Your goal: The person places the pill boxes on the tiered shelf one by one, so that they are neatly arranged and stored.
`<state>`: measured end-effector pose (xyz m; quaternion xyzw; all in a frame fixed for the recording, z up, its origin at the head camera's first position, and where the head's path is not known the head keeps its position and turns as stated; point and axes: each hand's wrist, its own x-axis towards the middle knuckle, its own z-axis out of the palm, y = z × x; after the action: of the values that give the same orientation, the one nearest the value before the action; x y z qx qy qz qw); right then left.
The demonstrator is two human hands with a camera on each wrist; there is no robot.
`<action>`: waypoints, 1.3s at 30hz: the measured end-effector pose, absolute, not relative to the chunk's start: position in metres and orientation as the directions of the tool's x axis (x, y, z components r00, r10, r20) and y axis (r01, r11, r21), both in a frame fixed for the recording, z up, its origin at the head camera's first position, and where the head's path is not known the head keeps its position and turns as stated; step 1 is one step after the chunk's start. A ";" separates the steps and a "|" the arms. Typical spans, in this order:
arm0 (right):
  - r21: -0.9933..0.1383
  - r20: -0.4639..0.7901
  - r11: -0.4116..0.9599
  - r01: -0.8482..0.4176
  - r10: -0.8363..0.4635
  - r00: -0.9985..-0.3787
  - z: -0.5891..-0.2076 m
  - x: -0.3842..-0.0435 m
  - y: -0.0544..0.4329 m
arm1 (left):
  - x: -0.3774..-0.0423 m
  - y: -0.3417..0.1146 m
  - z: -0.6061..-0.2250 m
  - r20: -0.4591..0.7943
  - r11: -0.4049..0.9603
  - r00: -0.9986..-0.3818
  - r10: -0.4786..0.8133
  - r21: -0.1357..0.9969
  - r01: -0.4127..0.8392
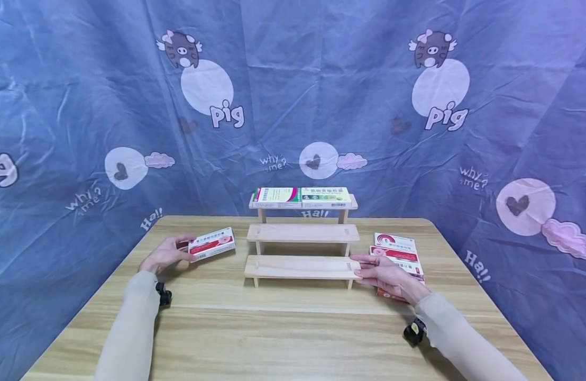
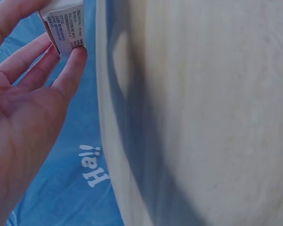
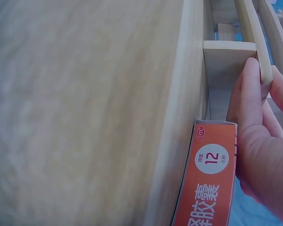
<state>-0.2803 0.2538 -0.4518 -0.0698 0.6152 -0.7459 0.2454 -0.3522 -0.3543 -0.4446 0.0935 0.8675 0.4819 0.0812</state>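
In the head view my left hand point(image 1: 166, 255) grips one end of a red and white medicine box point(image 1: 212, 243), left of a three-tier wooden display stand point(image 1: 302, 267). The left wrist view shows the printed end of that medicine box point(image 2: 68, 28) between thumb and fingers. My right hand point(image 1: 385, 276) pinches the right end of the stand's lowest shelf; in the right wrist view the thumb and fingers point(image 3: 251, 94) lie on either side of the board. Two green and white medicine boxes point(image 1: 323, 197) lie side by side on the top shelf.
Several medicine boxes point(image 1: 395, 248) lie at the right of the wooden table point(image 1: 274, 338), partly hidden by my right hand. An orange box point(image 3: 212, 165) marked 12 is close under that hand. A blue cloth point(image 1: 293, 106) with pig prints hangs around the table's back and sides.
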 end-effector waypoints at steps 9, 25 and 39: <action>-0.955 -0.202 -0.110 0.276 -0.438 -0.876 -0.450 -0.278 0.253 | -0.342 -0.352 -0.434 -0.003 0.544 -0.969 0.248 0.828 0.137; -0.956 -0.207 -0.098 0.276 -0.442 -0.873 -0.449 -0.279 0.255 | -0.332 -0.340 -0.411 0.073 0.551 -0.954 0.290 0.803 0.229; -0.962 -0.190 -0.095 0.258 -0.449 -0.873 -0.449 -0.277 0.254 | -0.326 -0.338 -0.398 0.083 0.449 -0.938 0.337 0.862 0.237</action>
<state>-0.2774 0.2543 -0.4494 -0.0759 0.6285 -0.7359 0.2401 -0.3261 -0.3384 -0.3983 0.1688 0.8496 0.4971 0.0500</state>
